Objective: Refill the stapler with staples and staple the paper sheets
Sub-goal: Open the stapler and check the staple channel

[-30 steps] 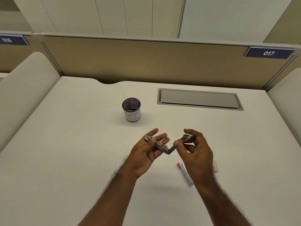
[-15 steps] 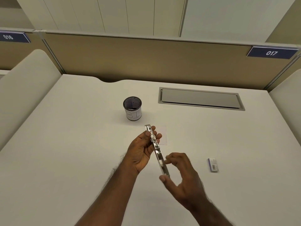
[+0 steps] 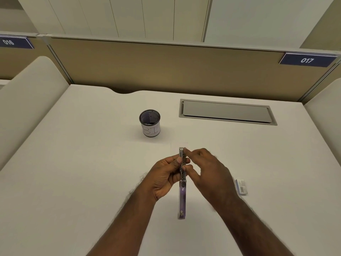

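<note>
I am holding the unfolded purple-and-metal stapler (image 3: 182, 182) above the pale surface (image 3: 73, 182): left hand (image 3: 166, 177) pinching its rigid rail, right hand (image 3: 206, 170) fingering the channel; light, slippery.

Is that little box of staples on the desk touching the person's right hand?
Apart. The head view shows bare desk between the staple box and the right hand, which is up at the opened stapler.
</note>
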Demonstrator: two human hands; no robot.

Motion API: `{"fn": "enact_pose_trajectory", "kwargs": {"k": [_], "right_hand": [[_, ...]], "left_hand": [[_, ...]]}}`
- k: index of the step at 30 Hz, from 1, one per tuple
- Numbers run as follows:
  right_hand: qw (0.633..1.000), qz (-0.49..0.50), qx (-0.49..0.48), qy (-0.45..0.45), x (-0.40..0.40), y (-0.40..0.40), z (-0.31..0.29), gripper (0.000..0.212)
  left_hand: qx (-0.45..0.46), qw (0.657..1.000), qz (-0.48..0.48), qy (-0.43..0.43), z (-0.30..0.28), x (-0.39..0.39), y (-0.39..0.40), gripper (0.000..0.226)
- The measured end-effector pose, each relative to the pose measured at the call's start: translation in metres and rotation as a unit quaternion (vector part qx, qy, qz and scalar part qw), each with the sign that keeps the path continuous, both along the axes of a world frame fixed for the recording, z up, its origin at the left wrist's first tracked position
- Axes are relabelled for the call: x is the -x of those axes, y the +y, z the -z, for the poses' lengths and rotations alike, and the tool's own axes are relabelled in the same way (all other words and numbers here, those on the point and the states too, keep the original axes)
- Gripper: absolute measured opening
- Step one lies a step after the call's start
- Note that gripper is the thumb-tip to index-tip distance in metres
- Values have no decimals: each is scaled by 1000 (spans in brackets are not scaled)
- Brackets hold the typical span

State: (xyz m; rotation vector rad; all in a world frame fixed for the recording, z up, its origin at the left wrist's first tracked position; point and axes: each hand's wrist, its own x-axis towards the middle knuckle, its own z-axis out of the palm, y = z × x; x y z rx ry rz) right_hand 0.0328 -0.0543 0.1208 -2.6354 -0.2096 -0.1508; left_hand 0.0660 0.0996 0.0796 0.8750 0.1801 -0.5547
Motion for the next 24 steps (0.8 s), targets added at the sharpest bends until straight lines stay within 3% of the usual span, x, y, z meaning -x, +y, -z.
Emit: {"fn": "enact_pose_trajectory", "kwargs": {"k": [10,17,24], "right_hand": [[999,11,34,20,4,-1,-5,29],[999,6,-3,36,16,3,0,19],[999,11,-43,-8,25,3,6,14]], "left_hand": [[12,999,42,-6,-1,-1,4,29],[19,999,25,16,3,0,2,27],[23,999,11,33,8,6,-2,28]]}}
